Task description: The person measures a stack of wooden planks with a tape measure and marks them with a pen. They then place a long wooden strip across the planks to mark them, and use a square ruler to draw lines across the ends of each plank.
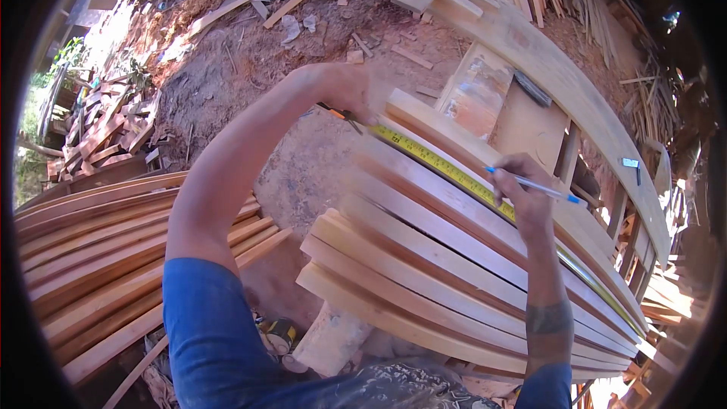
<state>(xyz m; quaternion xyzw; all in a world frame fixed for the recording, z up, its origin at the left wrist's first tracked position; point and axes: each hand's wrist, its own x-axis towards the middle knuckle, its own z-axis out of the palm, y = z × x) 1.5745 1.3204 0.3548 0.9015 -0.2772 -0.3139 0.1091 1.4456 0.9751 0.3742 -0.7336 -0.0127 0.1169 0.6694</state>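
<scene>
My left hand point(350, 92) is stretched out to the far end of the planks, closed at the end of a yellow tape measure point(447, 170). Its fingers are partly hidden and smeared. A black and orange piece shows just beneath that hand. The tape blade runs lengthwise along one of several pale wooden planks point(439, 246) lying side by side. Over the blade, my right hand point(526, 195) grips a blue pen point(539, 185), with the pen's point towards the upper left.
More long boards point(113, 257) are stacked at the left. A long curved board point(545, 53) lies at the upper right beside a workbench top point(477, 91). Wood scraps point(110, 117) are piled at the far left. A yellow and black tool point(282, 332) sits low near my body.
</scene>
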